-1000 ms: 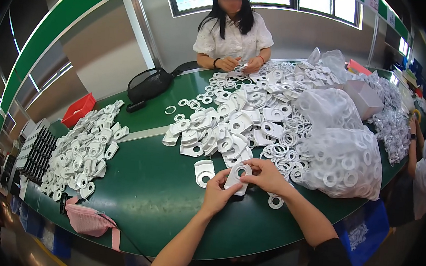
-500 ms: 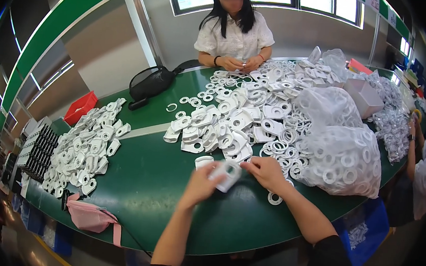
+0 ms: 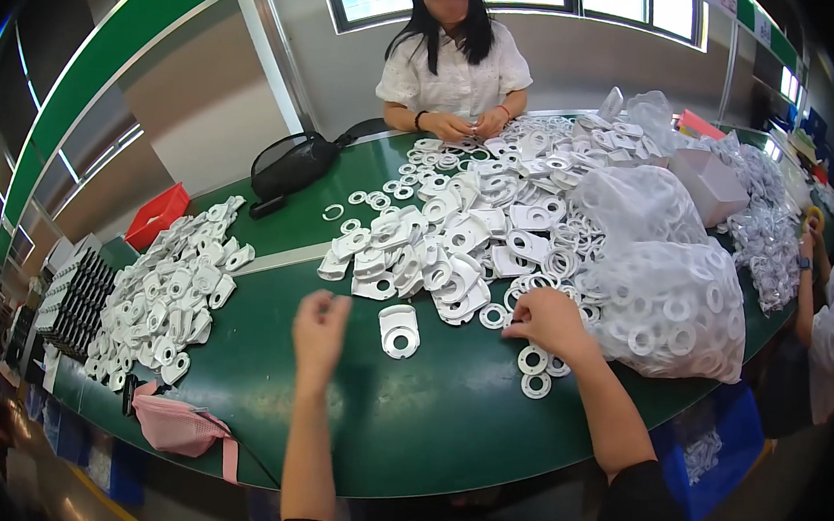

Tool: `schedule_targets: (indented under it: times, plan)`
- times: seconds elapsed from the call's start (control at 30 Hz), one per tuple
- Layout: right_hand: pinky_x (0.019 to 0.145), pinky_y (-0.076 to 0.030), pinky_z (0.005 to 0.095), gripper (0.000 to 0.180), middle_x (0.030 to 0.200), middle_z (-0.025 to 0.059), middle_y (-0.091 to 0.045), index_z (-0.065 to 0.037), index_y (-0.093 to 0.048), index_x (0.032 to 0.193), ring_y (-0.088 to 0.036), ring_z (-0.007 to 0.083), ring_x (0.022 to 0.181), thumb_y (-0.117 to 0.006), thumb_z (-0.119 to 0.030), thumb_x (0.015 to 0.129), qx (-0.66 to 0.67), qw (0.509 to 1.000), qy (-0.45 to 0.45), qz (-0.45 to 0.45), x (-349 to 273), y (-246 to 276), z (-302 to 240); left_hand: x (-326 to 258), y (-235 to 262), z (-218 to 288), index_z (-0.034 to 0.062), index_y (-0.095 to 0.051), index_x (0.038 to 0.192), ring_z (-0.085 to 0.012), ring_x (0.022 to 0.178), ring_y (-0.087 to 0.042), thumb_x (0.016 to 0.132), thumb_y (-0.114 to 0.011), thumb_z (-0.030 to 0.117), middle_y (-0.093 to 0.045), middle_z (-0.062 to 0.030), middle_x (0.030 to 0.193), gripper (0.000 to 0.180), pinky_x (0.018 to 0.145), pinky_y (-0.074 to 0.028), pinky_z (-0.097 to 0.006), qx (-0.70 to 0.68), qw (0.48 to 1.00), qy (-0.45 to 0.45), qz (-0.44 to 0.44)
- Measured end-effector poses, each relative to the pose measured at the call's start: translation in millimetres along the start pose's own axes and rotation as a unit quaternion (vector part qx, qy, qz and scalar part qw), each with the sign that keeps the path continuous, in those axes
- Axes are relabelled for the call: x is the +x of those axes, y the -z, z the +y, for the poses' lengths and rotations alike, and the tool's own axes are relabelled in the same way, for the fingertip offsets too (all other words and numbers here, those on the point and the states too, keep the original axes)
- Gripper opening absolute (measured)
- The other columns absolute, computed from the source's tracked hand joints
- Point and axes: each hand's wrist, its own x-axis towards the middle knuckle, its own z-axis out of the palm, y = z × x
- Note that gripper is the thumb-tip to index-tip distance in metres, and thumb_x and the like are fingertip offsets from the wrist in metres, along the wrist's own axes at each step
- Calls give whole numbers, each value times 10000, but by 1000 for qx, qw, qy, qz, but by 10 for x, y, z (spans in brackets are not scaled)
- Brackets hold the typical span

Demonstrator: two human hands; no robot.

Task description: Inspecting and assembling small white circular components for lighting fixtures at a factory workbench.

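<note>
Head view: two hands are hovering apart among white plates and rings

The left hand [image 3: 320,329] is hanging over the green table [image 3: 234,344], its fingers loosely curled; nothing is showing in it, but it is blurring, so I cannot tell whether it is gripping anything. The right hand [image 3: 547,322] is bending its fingertips down among the loose rings [image 3: 527,387]; whether it is pinching one, I cannot tell. A single plate [image 3: 399,316] with a round hole is lying flat between the hands, in front of the middle heap of plates [image 3: 458,232]. Another pile of plates [image 3: 162,289] is spreading at the left.

The rings are overlapping, so careless fingers could be picking up two at once or pushing some toward the near edge. The middle heap is leaning loosely; a knock could be sending plates down onto the single one. The clear bag [image 3: 673,305] is sitting close to the right forearm, and a sweeping elbow could be dragging it.

The right hand is hiding some rings beneath it. The bag's wrinkled plastic is blurring its contents. Across the table, a co-worker [image 3: 457,63] is holding something too small to make out. At the right rim, another person is being cut off.
</note>
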Motion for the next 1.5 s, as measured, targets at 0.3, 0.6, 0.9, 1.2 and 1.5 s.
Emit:
schedule_targets:
  times: [0.3, 0.6, 0.9, 1.2, 1.5]
  plan:
    - [601, -467, 346, 202, 697, 98, -611, -49, -643, 727, -599, 250, 652, -652, -251, 726, 72, 997, 22, 12, 35, 23, -39, -600, -536, 426, 34, -492, 859, -325, 763, -561, 699, -720, 303, -598, -138, 817, 388, 650, -433, -422, 254, 962, -88, -55]
    - [540, -383, 223, 189, 645, -8, -542, -7, -592, 828, -472, 62, 592, -563, -189, 870, 456, 882, 91, -79, 45, -335, -294, -729, -829, 291, 17, -585, 909, -87, 734, -548, 870, -586, 162, -608, -27, 829, 150, 607, -455, -241, -386, 913, 94, -96]
    - [502, -410, 307, 282, 602, 73, -587, -28, -604, 697, -543, 185, 523, -684, -291, 757, 287, 953, 20, 97, 24, -429, -276, -881, -904, 342, 18, -475, 1058, -157, 751, -587, 900, -510, 174, -584, -71, 964, 224, 574, -500, -272, -392, 862, 202, -250]
    - [712, -437, 377, 126, 789, 111, -571, -69, -600, 745, -536, 276, 828, -679, -160, 710, -61, 990, 69, 105, 99, -271, 174, -763, -772, 321, 55, -551, 975, -147, 773, -586, 841, -581, 155, -606, -41, 903, 170, 688, -490, -303, -474, 805, 296, -201]
    - [523, -381, 268, 147, 658, 55, -543, -2, -543, 851, -475, 136, 555, -501, -137, 892, 382, 890, -3, 248, 206, -139, 12, -779, -723, 399, 67, -487, 1129, -309, 1110, -504, 879, -458, 229, -485, -197, 1236, 300, 880, -441, -508, -587, 678, 332, -292]
